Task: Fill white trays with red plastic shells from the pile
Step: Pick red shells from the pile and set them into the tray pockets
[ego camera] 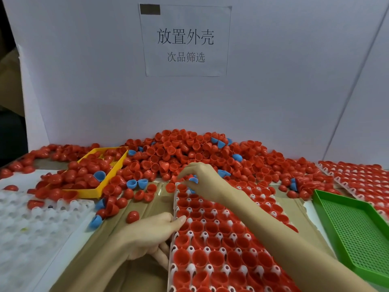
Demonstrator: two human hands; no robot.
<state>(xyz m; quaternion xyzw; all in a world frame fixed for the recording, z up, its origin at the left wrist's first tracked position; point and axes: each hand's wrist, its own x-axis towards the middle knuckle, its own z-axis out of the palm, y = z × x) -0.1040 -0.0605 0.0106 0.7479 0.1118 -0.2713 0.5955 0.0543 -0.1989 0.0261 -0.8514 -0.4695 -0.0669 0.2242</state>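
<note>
— Red shells (pixel 190 153) pile just beyond your right hand (pixel 202 178), fingertips pinching a blue shell (pixel 193 180).
— And your left hand (pixel 151 232)?
— Fingers curl under the white tray (pixel 171 245), thumb over its edge.

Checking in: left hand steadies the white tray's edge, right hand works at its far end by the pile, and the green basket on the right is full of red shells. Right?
Not quite. The head view shows the green basket holds no shells. The rest stands: the left hand steadies the white tray by its edge, and the right hand works at its far end beside the pile.
</note>
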